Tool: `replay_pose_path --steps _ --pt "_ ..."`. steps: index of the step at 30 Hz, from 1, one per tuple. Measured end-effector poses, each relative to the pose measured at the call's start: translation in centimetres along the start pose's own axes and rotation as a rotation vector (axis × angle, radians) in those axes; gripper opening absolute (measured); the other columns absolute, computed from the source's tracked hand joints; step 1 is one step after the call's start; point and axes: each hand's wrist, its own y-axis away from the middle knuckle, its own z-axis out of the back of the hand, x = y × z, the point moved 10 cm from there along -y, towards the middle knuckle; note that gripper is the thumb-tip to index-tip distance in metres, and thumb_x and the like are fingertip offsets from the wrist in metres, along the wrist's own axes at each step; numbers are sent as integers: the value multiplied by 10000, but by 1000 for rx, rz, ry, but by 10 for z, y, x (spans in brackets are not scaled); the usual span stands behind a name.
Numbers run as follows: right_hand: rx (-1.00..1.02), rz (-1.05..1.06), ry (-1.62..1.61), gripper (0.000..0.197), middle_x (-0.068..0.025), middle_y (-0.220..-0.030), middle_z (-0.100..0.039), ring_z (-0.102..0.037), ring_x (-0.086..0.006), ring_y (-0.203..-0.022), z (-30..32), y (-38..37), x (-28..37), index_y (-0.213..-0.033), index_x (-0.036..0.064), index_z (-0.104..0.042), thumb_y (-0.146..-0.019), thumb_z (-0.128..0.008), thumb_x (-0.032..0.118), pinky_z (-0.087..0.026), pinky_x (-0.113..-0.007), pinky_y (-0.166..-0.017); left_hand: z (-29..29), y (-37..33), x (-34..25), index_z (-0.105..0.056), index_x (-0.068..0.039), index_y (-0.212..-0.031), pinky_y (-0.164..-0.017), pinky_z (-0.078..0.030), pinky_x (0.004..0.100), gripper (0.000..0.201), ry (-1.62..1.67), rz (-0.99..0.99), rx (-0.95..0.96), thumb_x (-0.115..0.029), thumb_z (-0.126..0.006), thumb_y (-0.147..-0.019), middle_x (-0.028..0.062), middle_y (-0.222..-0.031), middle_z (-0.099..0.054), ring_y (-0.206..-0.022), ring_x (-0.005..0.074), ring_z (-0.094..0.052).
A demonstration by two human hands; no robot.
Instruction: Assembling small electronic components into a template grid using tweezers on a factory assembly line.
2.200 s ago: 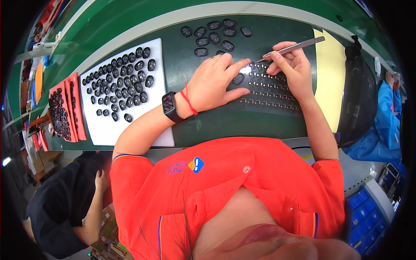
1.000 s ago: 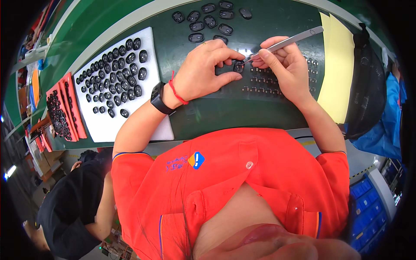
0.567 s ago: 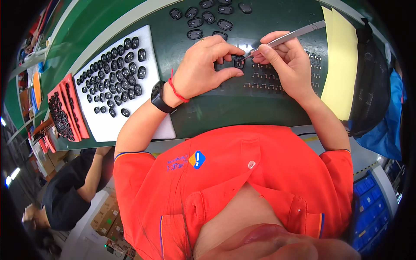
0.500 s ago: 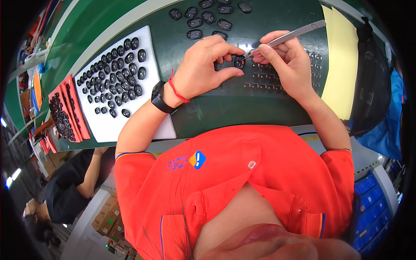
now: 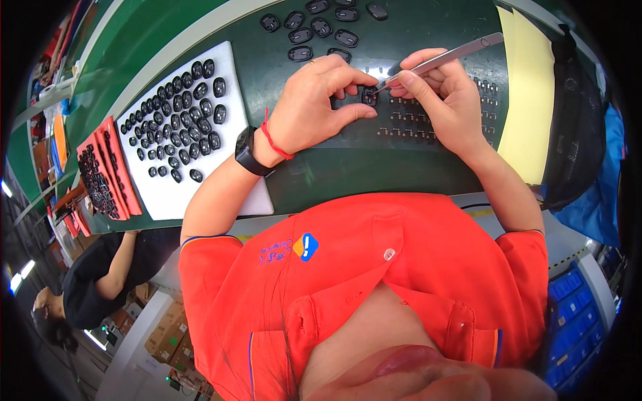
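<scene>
My left hand point(image 5: 319, 100) pinches a small black oval plastic housing point(image 5: 369, 97) between thumb and fingers on the green table. Grey metal tweezers point(image 5: 455, 55) are gripped in my right hand point(image 5: 445, 100), their tips touching or just above the inside of the housing. Fine detail at the tips is too small to make out. Rows of tiny electronic parts point(image 5: 411, 120) lie just below and beside my right hand, partly hidden by it. Beyond my hands, several similar black oval housings point(image 5: 321, 27) lie loose on the table.
A white foam sheet point(image 5: 180, 197) at left carries many black oval housings in rows. Past it sit red foam strips point(image 5: 120, 167) with small black pieces. Yellow paper sheets point(image 5: 528, 100) and a black bag point(image 5: 574, 120) edge the right side. Another person point(image 5: 100, 281) is at lower left.
My hands, the housing and the tweezers stay almost in place, with only a tiny shift at the tweezer tips. The other person's head and arm have shifted left.
</scene>
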Motion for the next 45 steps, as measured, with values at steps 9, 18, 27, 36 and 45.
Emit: replay_pose_path --steps 9,18,27,36,45 --pt "6 13 69 155 -96 -883 -635 -641 -145 -849 0 2 3 -1039 -2 -489 -897 -534 38 -519 -239 -756 0 1 1 -655 -110 -918 -559 -439 278 327 14 17 3 -167 -783 -624 18 -703 -523 -637 158 -516" --pt "18 49 160 147 -104 -888 -643 -642 -141 -834 -2 4 7 -1023 -7 -496 -890 -544 34 -519 -236 -746 0 2 1 -631 -100 -907 -564 -441 281 320 11 19 1 -169 -778 -631 18 -725 -530 -638 164 -516" --pt "39 59 170 145 -96 -896 -631 -642 -146 -834 -2 2 12 -1016 -15 -495 -885 -546 23 -520 -241 -737 3 6 -34 -608 -90 -793 -672 -442 314 192 -249 -394 -34 -140 -727 -651 22 -826 -564 -759 200 -532" --pt "195 130 334 114 -87 -889 -639 -647 -147 -780 -8 -1 32 -936 -31 -576 -823 -588 -22 -515 -249 -675 -2 13 -43 -644 -79 -804 -661 -442 312 163 -245 -442 -28 -130 -724 -672 21 -893 -610 -746 190 -552" --pt "14 157 131 154 -138 -885 -640 -631 -164 -724 16 -18 31 -1034 -36 -528 -889 -521 14 -510 -239 -678 -4 20 -29 -618 -90 -753 -710 -438 340 105 -224 -442 -21 -190 -648 -753 39 -872 -586 -795 217 -567"
